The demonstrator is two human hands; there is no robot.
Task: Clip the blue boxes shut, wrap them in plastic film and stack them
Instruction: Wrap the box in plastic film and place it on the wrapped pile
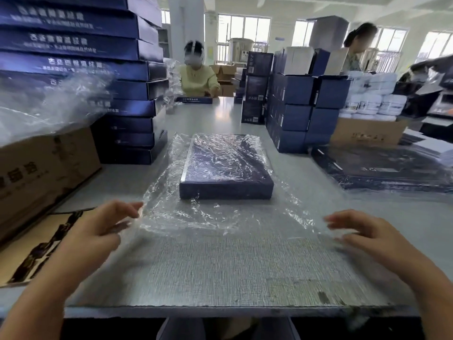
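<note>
A flat dark blue box lies in the middle of the table, its top covered with crinkled clear plastic film. The film spreads on the table from under the box toward me. My left hand holds the film's near left corner, with film between thumb and fingers. My right hand is at the film's near right edge, fingers stretched forward; the film blurs there and I cannot tell whether it pinches it. A tall stack of blue boxes stands at the left.
A cardboard carton with loose film on top stands at the left, a flat printed card beside it. Stacks of blue cartons rise at the back right. Wrapped dark boxes lie at the right. Two people work at the far end.
</note>
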